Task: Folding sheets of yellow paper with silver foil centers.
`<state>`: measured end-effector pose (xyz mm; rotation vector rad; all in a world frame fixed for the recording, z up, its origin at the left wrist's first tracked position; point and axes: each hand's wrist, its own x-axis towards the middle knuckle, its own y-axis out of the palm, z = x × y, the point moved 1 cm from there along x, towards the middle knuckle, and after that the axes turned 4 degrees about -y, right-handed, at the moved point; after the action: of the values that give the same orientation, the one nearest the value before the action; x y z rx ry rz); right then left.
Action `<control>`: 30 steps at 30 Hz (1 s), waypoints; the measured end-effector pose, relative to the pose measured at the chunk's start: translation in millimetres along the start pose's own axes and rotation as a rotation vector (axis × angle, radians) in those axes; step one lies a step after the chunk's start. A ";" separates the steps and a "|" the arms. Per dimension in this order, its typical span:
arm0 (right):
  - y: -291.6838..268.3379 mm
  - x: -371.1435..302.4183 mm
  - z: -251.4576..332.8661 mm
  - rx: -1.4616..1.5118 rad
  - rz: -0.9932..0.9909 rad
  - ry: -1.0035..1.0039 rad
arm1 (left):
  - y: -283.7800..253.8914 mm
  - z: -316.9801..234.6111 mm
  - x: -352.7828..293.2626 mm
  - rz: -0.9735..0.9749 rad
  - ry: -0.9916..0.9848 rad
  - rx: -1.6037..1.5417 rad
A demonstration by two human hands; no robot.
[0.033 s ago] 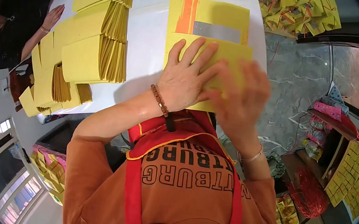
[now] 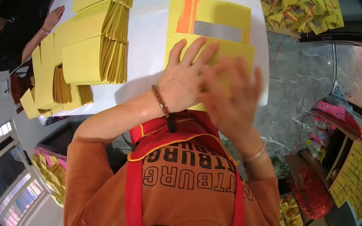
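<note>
A yellow paper sheet (image 2: 222,12) lies on the white table, with orange stripes and a silver-grey rectangle on it. Overlapping its near part is a plain yellow paper layer (image 2: 236,49); whether this is a fold or a separate sheet, I cannot tell. My left hand (image 2: 180,83) rests flat on the plain layer, fingers spread. Over the same paper, just right of it, is my right hand (image 2: 234,103), smeared by motion, its fingers stretched out and nothing visible in them. Its fingertips partly overlap the left thumb area, and contact with the paper is unclear.
Several thick stacks of folded yellow paper (image 2: 83,58) line the left side of the white table (image 2: 144,59). Beyond them is another person's hand (image 2: 53,18). A heap of yellow papers with red strings (image 2: 297,12) sits far right. Red shredded strands (image 2: 311,194) lie lower right.
My right hand has moved a little left, closer over my left hand. My left hand and the papers have hardly moved.
</note>
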<state>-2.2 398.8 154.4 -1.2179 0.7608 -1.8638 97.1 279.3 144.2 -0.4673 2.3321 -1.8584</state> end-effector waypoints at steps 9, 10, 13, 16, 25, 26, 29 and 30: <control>31.4 -3.7 -3.3 0.323 0.177 0.097 | -0.4 3.7 -1.8 -0.062 -0.046 -0.210; 32.0 -2.6 -3.3 0.362 0.162 0.114 | -2.2 7.3 -2.4 -0.062 -0.041 -0.210; 35.0 0.8 1.1 0.093 0.271 0.048 | -2.2 20.0 -9.0 -0.071 -0.095 -0.525; 35.1 4.0 4.8 -0.001 0.288 -0.001 | 3.6 32.4 -17.7 -0.196 -0.171 -1.415; 34.4 7.9 8.0 -0.039 0.337 0.024 | -16.0 38.4 -19.7 0.107 0.119 -0.135; 32.6 8.4 7.2 -0.040 0.325 0.014 | -16.6 37.5 -19.5 0.109 0.114 -0.155; 27.5 4.3 -0.3 0.074 0.387 0.089 | -14.7 34.5 -19.8 0.098 0.101 -0.154; 25.4 -0.8 -8.5 0.321 0.239 0.140 | -14.2 32.8 -19.9 0.102 0.112 -0.133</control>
<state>-2.9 386.7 130.5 -0.7673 0.6206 -1.8000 127.6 252.2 148.3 -0.2579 2.5120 -1.7343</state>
